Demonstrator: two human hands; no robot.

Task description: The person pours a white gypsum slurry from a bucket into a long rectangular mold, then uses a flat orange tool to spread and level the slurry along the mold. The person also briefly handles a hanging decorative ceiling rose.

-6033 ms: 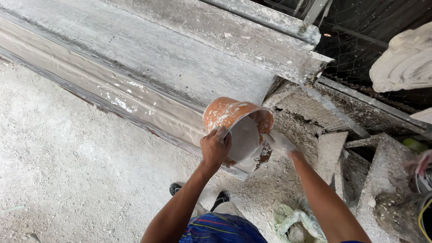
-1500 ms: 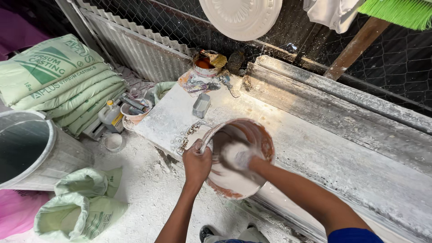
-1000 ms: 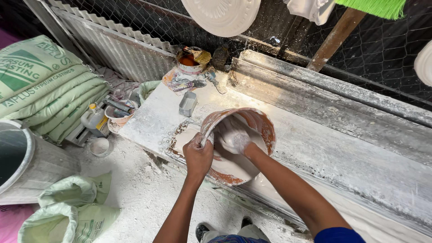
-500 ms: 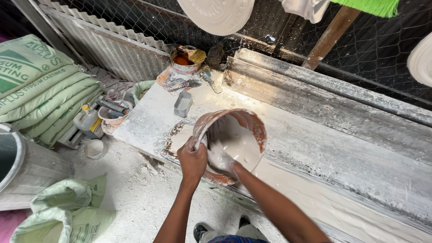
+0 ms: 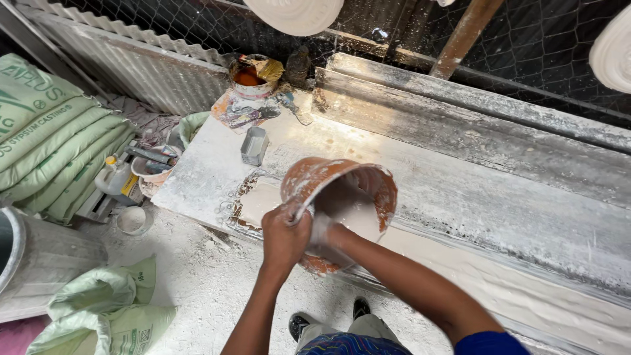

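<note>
Your right hand [image 5: 322,231] is mostly hidden inside the bowl [image 5: 338,197]; only a plaster-white patch of it shows at the near rim, so you cannot tell whether its fingers are curled or spread. Your left hand [image 5: 284,238] is clear: fingers pressed together, clamped on the bowl's near-left rim. The bowl is orange, smeared white, tipped on its side with the mouth toward you, over the near edge of the slab [image 5: 315,141]. Whether it rests on the slab or hangs free is hard to say. Wet white mix coats the inside.

Around it: one small grey tin [image 5: 254,144] on the slab, left of the bowl and apart from it. One tub [image 5: 250,75] of orange stuff at the far-left corner, tools beside it, too cluttered to count. Long plaster moulding [image 5: 473,125] runs along the far side to the right. Wire mesh [image 5: 539,59] behind, with two white discs [image 5: 296,13] hanging, both cut off by the frame.

Left: stacked green sacks [image 5: 52,151], about five; one more sack [image 5: 105,309], open and slumped, near-left. One grey drum [image 5: 39,263], cut off. One plastic jug [image 5: 115,179].
</note>
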